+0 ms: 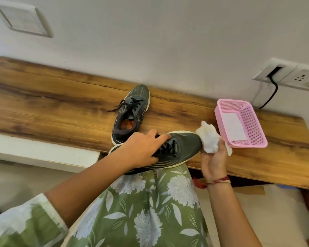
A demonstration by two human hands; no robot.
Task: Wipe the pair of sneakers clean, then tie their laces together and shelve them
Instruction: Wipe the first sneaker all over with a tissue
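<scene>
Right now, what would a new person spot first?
The left hand gripping a dark grey laced sneaker at the front edge of the wooden shelf, while the right hand holds a crumpled white cloth at the toe. The matching sneaker sits behind; a pink plastic mesh basket stands to the right.

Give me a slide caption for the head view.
Left hand grips a sneaker while the right hand holds a crumpled cloth at its toe.

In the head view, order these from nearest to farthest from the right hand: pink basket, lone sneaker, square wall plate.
1. Pink basket, just right of the right hand.
2. Lone sneaker, farther left on the wood.
3. Square wall plate, far upper left.
</scene>
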